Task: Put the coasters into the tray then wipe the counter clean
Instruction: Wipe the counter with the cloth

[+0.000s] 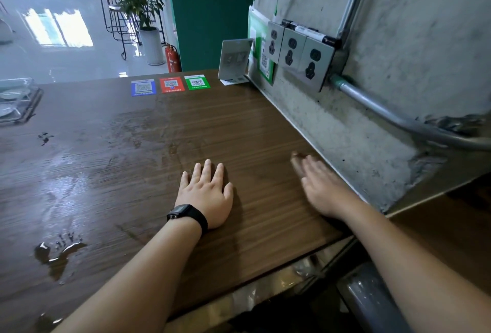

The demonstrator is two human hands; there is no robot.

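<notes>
On the wet counter (132, 173), both empty hands lie flat.

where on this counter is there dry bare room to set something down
Dry bare wood lies between the left hand and the QR stickers, and along the wall. The left side holds puddles; the tray crowds the far-left corner.

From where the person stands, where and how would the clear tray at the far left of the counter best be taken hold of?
Probably by its near rim, coming from the right with the left hand. The clear tray lies flat at the counter's far left, partly cut off by the picture edge, so only its near and right rims show. Both hands are empty. A puddle lies nearer; approach over dry wood.
</notes>
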